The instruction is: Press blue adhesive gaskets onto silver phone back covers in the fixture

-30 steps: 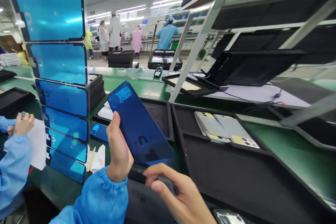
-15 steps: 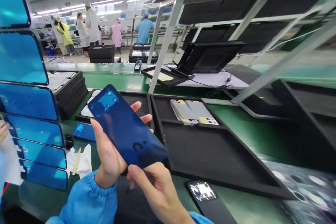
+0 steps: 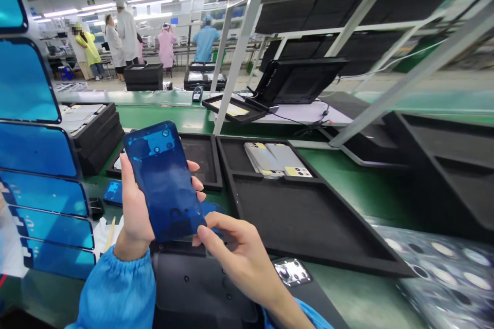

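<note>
The right hand (image 3: 240, 254) pinches the five-o'clock corner of a blue panel (image 3: 164, 180) gripped edgewise by the left hand (image 3: 136, 208); blue covers its face, so it seems unfinished. Beyond, at three o'clock, silver panels (image 3: 267, 158) lie in a black tray (image 3: 285, 218).

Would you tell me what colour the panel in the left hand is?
The panel is mostly dark blue, best seen in the head view.

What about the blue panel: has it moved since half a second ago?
Yes. The blue panel has shifted left in view, away from the black tray with silver panels, and turned more upright.
</note>
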A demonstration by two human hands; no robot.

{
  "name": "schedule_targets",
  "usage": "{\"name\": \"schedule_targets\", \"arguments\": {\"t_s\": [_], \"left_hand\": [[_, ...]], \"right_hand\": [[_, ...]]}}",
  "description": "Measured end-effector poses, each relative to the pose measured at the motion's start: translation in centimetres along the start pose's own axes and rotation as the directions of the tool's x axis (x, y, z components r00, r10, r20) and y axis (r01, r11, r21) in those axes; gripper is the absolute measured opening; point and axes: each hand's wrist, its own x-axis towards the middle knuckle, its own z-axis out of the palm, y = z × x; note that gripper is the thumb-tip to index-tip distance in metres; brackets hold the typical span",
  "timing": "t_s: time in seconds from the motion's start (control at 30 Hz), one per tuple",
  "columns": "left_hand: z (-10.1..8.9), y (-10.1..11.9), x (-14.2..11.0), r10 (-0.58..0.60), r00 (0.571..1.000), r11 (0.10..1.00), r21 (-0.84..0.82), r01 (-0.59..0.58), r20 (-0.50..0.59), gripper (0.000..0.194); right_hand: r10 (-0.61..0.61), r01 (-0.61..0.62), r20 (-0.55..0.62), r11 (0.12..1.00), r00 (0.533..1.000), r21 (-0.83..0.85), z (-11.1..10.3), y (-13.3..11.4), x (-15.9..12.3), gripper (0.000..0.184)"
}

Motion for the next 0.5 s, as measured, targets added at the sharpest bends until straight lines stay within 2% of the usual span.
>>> {"name": "schedule_targets", "arguments": {"t_s": [0.1, 0.3, 0.5], "left_hand": [[-0.1, 0.1, 0.2, -0.012, 0.999, 1.0, 0.011, 0.012, -0.052, 0.101], [-1.0, 0.1, 0.6, 0.125, 0.99, 0.992, 0.013, -0.125, -0.07, 0.081], [-0.6, 0.6, 0.7, 0.099, 0.98, 0.995, 0.016, -0.097, -0.171, 0.089]], "right_hand": [[-0.02, 0.02, 0.004, 0.999, 1.0, -0.031, 0.0, -0.1, 0.0, 0.031], [-0.04, 0.041, 0.019, 0.998, 0.999, -0.046, 0.0, 0.1, -0.1, 0.029], [-0.032, 0.033, 0.02, 0.999, 0.999, -0.037, -0.2, 0.3, -0.1, 0.024]]}}
